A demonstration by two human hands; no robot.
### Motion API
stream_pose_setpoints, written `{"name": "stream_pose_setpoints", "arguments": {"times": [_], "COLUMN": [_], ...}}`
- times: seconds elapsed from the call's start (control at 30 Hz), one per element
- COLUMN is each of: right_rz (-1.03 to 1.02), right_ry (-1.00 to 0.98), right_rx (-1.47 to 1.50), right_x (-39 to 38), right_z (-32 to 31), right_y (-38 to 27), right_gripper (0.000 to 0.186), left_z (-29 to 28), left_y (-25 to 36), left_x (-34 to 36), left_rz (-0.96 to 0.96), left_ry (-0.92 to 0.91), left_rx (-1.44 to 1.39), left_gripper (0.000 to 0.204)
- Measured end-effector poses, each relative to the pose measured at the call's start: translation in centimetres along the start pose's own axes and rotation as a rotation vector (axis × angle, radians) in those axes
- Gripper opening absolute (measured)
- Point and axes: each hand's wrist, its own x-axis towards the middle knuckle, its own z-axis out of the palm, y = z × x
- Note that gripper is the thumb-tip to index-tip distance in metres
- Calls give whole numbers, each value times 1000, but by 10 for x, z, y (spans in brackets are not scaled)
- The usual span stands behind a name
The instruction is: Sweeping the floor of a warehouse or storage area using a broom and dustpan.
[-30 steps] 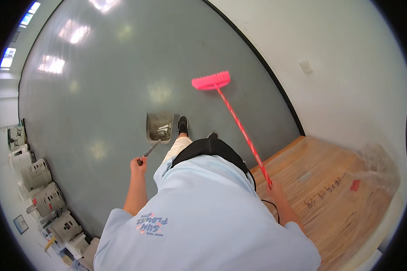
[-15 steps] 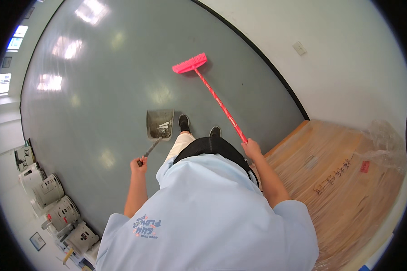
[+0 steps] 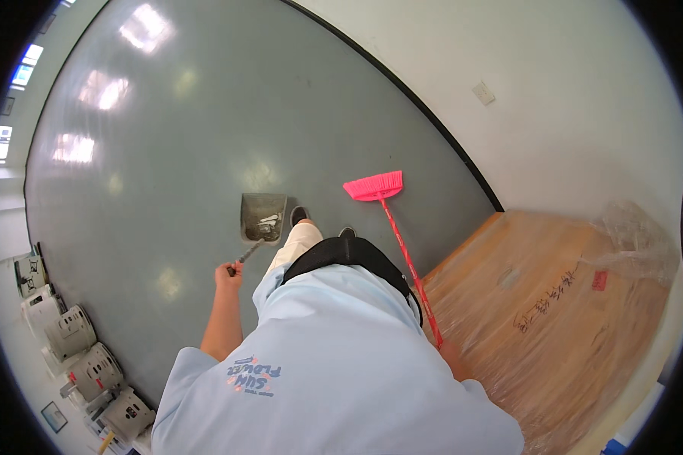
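Note:
My left hand (image 3: 228, 274) is closed around the dark grey handle of a long-handled dustpan (image 3: 259, 203). The pan rests on the grey floor ahead and to the left of my feet, with some white scraps and dark debris inside. On my right side, my right hand (image 3: 448, 352) is closed on the red shaft of a broom, low beside my hip and partly hidden by the shaft and my arm. The pink broom head (image 3: 374, 187) is ahead of my right foot, bristles pointing forward; whether it touches the floor I cannot tell.
At my right lies a wooden panel (image 3: 539, 280) wrapped in clear plastic. A white wall (image 3: 569, 136) with a dark baseboard (image 3: 432, 121) runs along the far right. Several white machines (image 3: 97, 369) line the left side. The grey floor (image 3: 167, 152) shows bright reflections.
The broom head has come back toward me and to the right, and my right hand has drawn back beside my hip. My left hand still holds the dustpan, almost in place.

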Motion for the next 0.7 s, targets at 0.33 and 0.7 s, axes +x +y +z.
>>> {"name": "stream_pose_setpoints", "arguments": {"times": [0.33,0.7], "right_rz": [-344,-434], "right_ry": [130,129], "right_rx": [-104,-284], "right_x": [185,285], "right_z": [20,-157], "right_y": [-101,-405], "right_gripper": [18,26], "left_z": [-6,83], "left_y": [24,7], "left_x": [-9,5], "left_rz": [-139,-46], "left_ry": [69,80], "left_rx": [29,29], "left_gripper": [11,12]}}
